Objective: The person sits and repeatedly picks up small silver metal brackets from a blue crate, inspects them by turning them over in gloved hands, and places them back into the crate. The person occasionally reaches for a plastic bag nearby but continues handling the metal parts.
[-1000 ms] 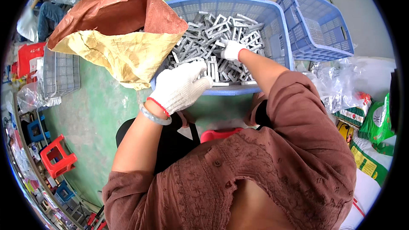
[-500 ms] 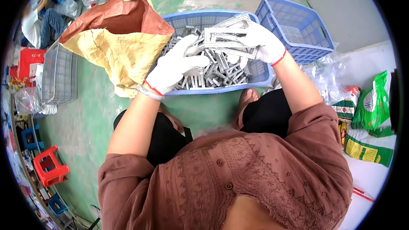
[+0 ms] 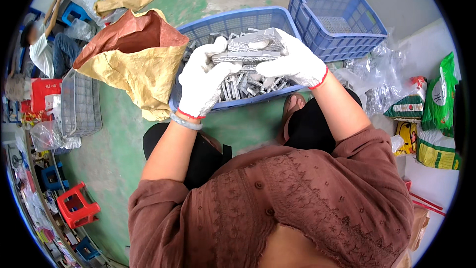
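Note:
Both of my hands wear white gloves with red cuffs. My right hand (image 3: 300,62) grips a small stack of grey rectangular frames (image 3: 245,57) by its right end, thumb below and fingers behind. My left hand (image 3: 202,77) closes on the left end of the same frames, thumb and fingers at their edge. The stack is held level over a blue plastic basket (image 3: 228,22). Beneath it, many loose grey frame pieces (image 3: 238,87) lie jumbled in the basket. The gloves hide part of the stack.
An open yellow woven sack (image 3: 139,72) with a reddish-brown lining leans on the basket's left side. Another blue basket (image 3: 339,39) stands at the far right, near clear plastic bags (image 3: 382,82). A grey crate (image 3: 82,104), a red stool (image 3: 78,205) and a seated person (image 3: 42,52) are on the left.
The frames have tilted from facing me to nearly edge-on and come together in a stack. My left hand has moved from beside them onto their left end.

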Tool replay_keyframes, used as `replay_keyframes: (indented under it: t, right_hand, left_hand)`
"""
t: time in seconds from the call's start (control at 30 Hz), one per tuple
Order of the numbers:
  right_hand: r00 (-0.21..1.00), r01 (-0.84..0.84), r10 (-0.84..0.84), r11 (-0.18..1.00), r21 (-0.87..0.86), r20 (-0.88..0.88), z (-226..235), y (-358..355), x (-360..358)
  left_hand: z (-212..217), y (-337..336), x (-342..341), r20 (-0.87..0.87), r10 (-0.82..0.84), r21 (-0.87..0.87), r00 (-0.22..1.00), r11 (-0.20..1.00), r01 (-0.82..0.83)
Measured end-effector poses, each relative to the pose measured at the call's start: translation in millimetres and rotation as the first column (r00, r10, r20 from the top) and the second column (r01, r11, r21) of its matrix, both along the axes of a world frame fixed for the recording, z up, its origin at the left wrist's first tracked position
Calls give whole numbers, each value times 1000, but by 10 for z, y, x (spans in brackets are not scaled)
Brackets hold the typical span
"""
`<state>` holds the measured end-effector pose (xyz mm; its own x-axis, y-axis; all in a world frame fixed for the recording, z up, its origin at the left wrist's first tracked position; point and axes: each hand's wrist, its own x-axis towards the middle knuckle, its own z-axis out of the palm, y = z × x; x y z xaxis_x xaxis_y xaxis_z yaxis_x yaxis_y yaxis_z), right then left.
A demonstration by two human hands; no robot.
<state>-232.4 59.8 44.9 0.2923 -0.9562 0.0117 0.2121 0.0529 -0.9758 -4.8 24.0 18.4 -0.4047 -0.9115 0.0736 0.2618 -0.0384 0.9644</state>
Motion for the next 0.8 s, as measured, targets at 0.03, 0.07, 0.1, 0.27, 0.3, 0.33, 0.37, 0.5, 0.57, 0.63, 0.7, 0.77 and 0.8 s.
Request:
replay_keyframes:
  t: [0.03, 0.07, 0.1, 0.27, 0.3, 0.33, 0.37, 0.5, 0.57, 0.63, 0.7, 0.77, 0.8]
  right_hand:
    - [999, -1, 1, 1000, 4, 46, -20, -12, -24]
    - [996, -3, 3, 1000, 8, 92, -65, -42, -51]
    - [990, -6, 5, 1000, 11, 138, -113, -76, -75]
    - [933, -72, 15, 987, 146, 359, -234, -201, -95]
    - [923, -73, -2, 981, 180, 386, -239, -204, -84]
    - [910, -74, -22, 974, 214, 413, -248, -204, -60]
    - [909, -22, -83, 969, 245, 408, -253, -213, -10]
    - [874, 122, -256, 939, 323, 412, -288, -269, 74]
    - [879, 98, -235, 941, 325, 414, -312, -285, 56]
    - [859, 104, -259, 933, 345, 441, -309, -297, 82]
    - [809, 136, -328, 912, 387, 487, -261, -267, 161]
    - [820, 130, -307, 921, 367, 482, -228, -224, 212]
    - [826, 126, -297, 926, 357, 479, -220, -216, 216]
  left_hand:
    - [-7, -8, -20, -17, 12, -21, 1000, 1000, -13]
    - [3, -3, -44, -20, 32, -18, 999, 999, -33]
    - [30, 13, -74, -24, 53, -16, 998, 998, -53]
    - [-87, -39, -147, -90, 89, -214, 992, 971, -107]
    - [-106, -52, -147, -88, 105, -237, 991, 964, -123]
    - [-113, -60, -144, -84, 118, -260, 989, 956, -137]
    - [-119, -67, -142, -81, 132, -283, 988, 947, -150]
    - [-80, -53, -153, -27, 221, -258, 975, 941, -220]
    - [-90, -63, -157, -21, 232, -281, 973, 932, -228]
    - [-91, -75, -141, -34, 248, -298, 968, 922, -247]
    - [-108, -90, -120, -74, 249, -319, 966, 912, -259]
    - [-137, -111, -116, -131, 234, -343, 963, 901, -266]
    - [-127, -117, -123, -89, 269, -367, 959, 886, -282]
